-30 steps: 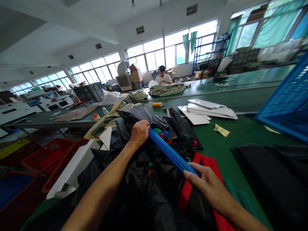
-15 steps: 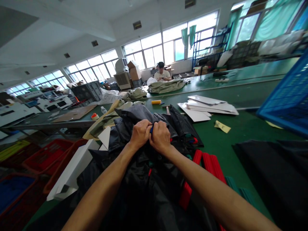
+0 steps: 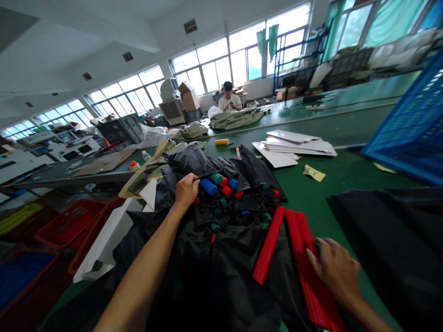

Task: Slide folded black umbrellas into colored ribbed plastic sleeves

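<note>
The only view comes from a camera worn on the person's head, just above the arms, facing forward and down across the green surface [image 3: 341, 184]. It sits close over the left hand [image 3: 187, 191] and right hand [image 3: 337, 272], its wide frame tilted to one side and reaching the far windows [image 3: 221, 69].

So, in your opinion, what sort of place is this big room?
Probably a factory workshop handling fabric goods: long green worktables, black fabric laid out with coloured plastic blocks, and plastic crates.
</note>
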The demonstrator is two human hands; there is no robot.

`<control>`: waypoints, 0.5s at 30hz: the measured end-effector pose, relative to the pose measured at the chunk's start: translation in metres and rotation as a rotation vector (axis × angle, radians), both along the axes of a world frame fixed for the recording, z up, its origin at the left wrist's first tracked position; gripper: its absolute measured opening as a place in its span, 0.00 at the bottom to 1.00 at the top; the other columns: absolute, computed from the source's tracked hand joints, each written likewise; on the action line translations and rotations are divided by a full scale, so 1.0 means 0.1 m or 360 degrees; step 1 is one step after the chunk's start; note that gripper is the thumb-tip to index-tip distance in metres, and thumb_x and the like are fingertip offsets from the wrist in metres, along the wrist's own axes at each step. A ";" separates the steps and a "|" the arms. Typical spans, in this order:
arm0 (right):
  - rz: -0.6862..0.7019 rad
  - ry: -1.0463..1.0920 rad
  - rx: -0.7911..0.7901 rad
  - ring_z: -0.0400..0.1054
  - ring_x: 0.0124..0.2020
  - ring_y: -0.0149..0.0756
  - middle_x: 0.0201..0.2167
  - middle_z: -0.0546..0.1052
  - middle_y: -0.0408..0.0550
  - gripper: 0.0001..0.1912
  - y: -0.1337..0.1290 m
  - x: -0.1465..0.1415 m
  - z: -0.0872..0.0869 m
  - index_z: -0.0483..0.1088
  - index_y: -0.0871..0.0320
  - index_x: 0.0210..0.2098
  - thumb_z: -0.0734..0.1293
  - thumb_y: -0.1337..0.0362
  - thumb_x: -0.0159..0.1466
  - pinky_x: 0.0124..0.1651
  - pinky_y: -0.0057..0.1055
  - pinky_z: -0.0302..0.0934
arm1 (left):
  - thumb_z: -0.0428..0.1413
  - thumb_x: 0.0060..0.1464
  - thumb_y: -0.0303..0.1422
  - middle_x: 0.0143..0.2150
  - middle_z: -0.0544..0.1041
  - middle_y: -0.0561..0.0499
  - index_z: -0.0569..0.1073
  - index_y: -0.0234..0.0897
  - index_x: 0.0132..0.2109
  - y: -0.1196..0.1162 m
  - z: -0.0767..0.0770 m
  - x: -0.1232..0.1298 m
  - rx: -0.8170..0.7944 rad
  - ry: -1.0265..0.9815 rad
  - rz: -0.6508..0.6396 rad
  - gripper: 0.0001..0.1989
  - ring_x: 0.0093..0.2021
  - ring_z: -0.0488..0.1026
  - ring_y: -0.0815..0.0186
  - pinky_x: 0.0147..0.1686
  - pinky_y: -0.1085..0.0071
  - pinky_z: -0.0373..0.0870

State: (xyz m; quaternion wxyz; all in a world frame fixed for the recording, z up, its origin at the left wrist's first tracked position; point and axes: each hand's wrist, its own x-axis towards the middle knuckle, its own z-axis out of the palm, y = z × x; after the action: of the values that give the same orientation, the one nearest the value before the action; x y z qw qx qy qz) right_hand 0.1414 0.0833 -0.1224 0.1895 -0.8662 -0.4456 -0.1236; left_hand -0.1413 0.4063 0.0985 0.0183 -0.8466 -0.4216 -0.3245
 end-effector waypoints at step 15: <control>0.0096 0.0038 -0.0233 0.56 0.58 0.57 0.58 0.64 0.64 0.27 -0.76 0.12 -0.40 0.70 0.62 0.49 0.52 0.50 0.64 0.40 0.50 0.66 | 0.52 0.52 0.34 0.29 0.74 0.49 0.73 0.36 0.43 -0.38 0.01 0.01 -0.0119 0.0011 0.0206 0.12 0.34 0.73 0.61 0.37 0.67 0.67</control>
State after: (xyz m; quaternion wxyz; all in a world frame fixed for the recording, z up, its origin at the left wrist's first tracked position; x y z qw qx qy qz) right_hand 0.1535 0.0074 -0.1625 0.1345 -0.8653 -0.4771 -0.0747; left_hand -0.1406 0.3687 0.0997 0.0090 -0.8187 -0.4871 -0.3038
